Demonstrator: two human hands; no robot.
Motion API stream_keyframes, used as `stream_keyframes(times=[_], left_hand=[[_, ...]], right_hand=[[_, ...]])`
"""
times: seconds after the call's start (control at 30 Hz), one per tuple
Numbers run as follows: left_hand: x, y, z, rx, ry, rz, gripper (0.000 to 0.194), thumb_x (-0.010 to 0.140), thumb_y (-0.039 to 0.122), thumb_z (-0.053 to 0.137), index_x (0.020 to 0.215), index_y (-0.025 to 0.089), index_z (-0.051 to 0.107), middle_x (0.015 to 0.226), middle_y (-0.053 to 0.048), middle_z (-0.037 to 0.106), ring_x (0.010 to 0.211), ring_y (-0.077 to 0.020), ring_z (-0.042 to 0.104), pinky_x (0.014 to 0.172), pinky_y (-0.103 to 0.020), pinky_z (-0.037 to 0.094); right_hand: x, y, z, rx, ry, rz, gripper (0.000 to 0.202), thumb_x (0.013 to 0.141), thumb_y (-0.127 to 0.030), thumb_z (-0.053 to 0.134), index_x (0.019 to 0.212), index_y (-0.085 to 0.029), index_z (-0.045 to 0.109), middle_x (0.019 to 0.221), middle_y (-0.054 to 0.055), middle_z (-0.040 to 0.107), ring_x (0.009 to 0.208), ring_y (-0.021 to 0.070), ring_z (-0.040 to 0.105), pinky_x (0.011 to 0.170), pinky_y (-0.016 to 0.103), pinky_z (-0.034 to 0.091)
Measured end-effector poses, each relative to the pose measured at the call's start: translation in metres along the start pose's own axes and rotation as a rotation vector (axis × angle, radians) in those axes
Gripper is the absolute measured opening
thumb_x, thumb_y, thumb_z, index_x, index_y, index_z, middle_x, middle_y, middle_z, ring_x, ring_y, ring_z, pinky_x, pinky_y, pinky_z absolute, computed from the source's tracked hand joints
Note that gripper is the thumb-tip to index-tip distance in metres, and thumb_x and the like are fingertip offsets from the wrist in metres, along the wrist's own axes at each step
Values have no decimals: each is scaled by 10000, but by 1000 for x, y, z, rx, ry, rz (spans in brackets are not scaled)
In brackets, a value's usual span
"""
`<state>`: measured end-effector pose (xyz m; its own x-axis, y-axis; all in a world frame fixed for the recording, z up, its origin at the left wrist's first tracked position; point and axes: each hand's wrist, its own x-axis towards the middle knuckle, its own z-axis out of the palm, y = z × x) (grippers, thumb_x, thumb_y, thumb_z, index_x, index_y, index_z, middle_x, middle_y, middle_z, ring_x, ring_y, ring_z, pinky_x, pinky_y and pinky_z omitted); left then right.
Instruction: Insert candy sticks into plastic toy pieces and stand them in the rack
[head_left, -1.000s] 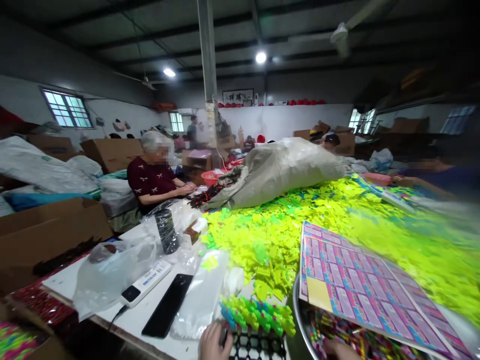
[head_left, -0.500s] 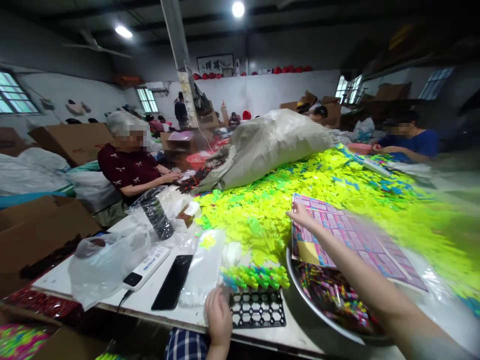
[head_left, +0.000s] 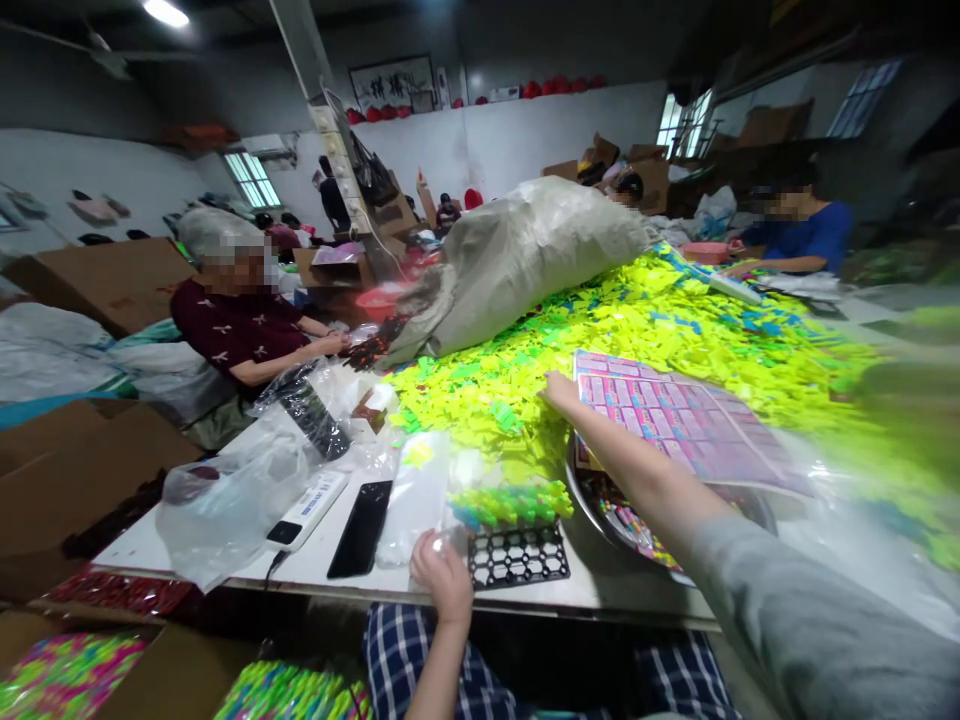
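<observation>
My left hand [head_left: 441, 572] is curled at the table's front edge, beside the black plastic grid tray [head_left: 519, 556]. A bit of shiny clear film shows at its fingers; what they hold is unclear. Behind the tray lies a row of yellow, green and blue plastic pieces [head_left: 514, 503]. My right hand [head_left: 558, 392] reaches forward over the heap of flat neon-yellow pieces [head_left: 480, 395], its fingers together and blurred. Right beside it, a pink-and-blue printed sheet [head_left: 660, 415] lies across a metal bowl [head_left: 581, 495] holding small colourful items, partly hidden by my forearm.
A phone [head_left: 360, 530], a white device with a cable [head_left: 311, 510] and clear bags [head_left: 412, 500] lie at left. A large sack [head_left: 540, 260] rests on the heap. Co-workers sit at left [head_left: 232, 330] and far right [head_left: 806, 235]. Open boxes [head_left: 187, 665] stand below the table.
My right hand has moved left off the printed sheet's edge to the yellow heap beside it. The whole view has tilted down; my left hand stays near the tray.
</observation>
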<state>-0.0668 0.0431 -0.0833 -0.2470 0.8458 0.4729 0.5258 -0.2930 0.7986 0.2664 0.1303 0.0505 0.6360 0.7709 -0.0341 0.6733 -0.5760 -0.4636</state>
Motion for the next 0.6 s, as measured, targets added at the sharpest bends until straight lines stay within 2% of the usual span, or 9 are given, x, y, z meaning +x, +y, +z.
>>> stream_keyframes(times=[0.07, 0.13, 0.2, 0.27, 0.33, 0.4, 0.47, 0.53, 0.6], left_hand=[[0, 5, -7, -1, 55, -50, 183, 713, 194, 443, 883, 152, 495, 957, -108, 515, 1044, -273, 444, 962, -500, 255], [-4, 15, -20, -1, 94, -90, 238, 732, 203, 442, 961, 152, 479, 1007, -104, 501, 1064, -260, 432, 953, -476, 285], [-9, 32, -40, -38, 63, -128, 275, 758, 230, 444, 1026, 172, 465, 1048, -87, 497, 1052, -229, 452, 917, -415, 351], [-13, 55, -62, -150, -81, -207, 267, 780, 270, 455, 1034, 192, 473, 1055, -69, 515, 1016, -202, 495, 893, -367, 386], [-16, 80, -81, -320, -348, -324, 289, 776, 316, 499, 1041, 203, 479, 1085, -67, 529, 1008, -194, 522, 897, -348, 396], [-19, 100, -91, -509, -650, -410, 412, 757, 347, 542, 1134, 229, 425, 1166, -77, 512, 1008, -194, 540, 870, -334, 426], [-24, 112, -93, -604, -870, -496, 504, 710, 347, 607, 1159, 230, 410, 1158, -86, 533, 958, -195, 569, 814, -317, 457], [-30, 121, -88, -578, -963, -582, 475, 648, 321, 673, 1064, 197, 479, 1027, -79, 600, 867, -190, 594, 749, -296, 473], [-35, 128, -80, -522, -981, -634, 396, 619, 297, 699, 952, 177, 523, 903, -56, 631, 804, -180, 602, 705, -279, 477]], right_hand=[[-6, -3, -8, 29, -11, -8, 357, 845, -362, 518, 1126, -142, 500, 1073, 81, 559, 948, 206, 548, 837, 419, 425], [-14, -7, -20, 75, -13, -42, 336, 836, -317, 531, 1113, -130, 499, 1078, 94, 550, 938, 200, 542, 805, 367, 428], [-29, -12, -32, 134, -14, -99, 314, 826, -291, 529, 1086, -119, 500, 1071, 104, 543, 929, 189, 527, 766, 304, 413], [-59, -15, -40, 195, -30, -169, 307, 809, -336, 537, 1034, -128, 505, 1013, 81, 549, 875, 167, 516, 704, 255, 396], [-108, -16, -41, 282, -98, -279, 363, 746, -432, 592, 961, -153, 504, 888, 29, 546, 757, 135, 497, 620, 225, 377], [-169, -14, -34, 530, -325, -549, 393, 675, -431, 659, 899, -155, 489, 761, -4, 505, 639, 116, 449, 539, 221, 340], [-229, -6, -24, 648, -534, -638, 327, 684, -403, 654, 820, -170, 469, 699, -27, 460, 592, 103, 408, 511, 215, 317], [-272, 6, -17, 716, -605, -586, 286, 724, -370, 623, 847, -184, 445, 723, -29, 442, 623, 107, 405, 538, 217, 333], [-291, 21, -16, 774, -594, -504, 285, 771, -351, 575, 951, -198, 415, 812, -13, 444, 693, 120, 418, 604, 231, 365]])
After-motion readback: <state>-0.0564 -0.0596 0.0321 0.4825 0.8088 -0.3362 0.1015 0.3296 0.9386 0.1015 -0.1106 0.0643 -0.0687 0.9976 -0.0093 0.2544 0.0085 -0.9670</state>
